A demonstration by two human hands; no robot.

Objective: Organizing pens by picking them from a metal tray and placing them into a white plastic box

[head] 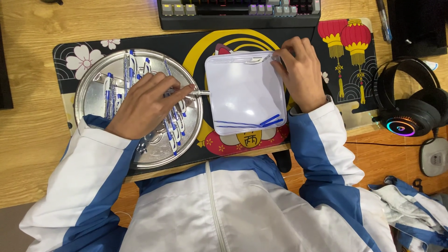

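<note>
My left hand [147, 102] lies over a round silver metal tray [88, 93] that holds several clear pens with blue caps [109, 88]. Its fingers pinch one clear pen [198, 93] whose tip points right, toward a white square plastic tray [245, 88]. My right hand [301, 72] grips the far right corner of that white tray. Thin blue pen refills [252, 123] lie along the white tray's near edge. Both trays rest on a black patterned desk mat [196, 46].
A keyboard [238, 11] stands beyond the mat. Black headphones with a glowing ring [408, 107] lie to the right, next to a small grey device [434, 158]. A blue pen [383, 21] lies at the top right. Crumpled cloth [410, 200] sits low right.
</note>
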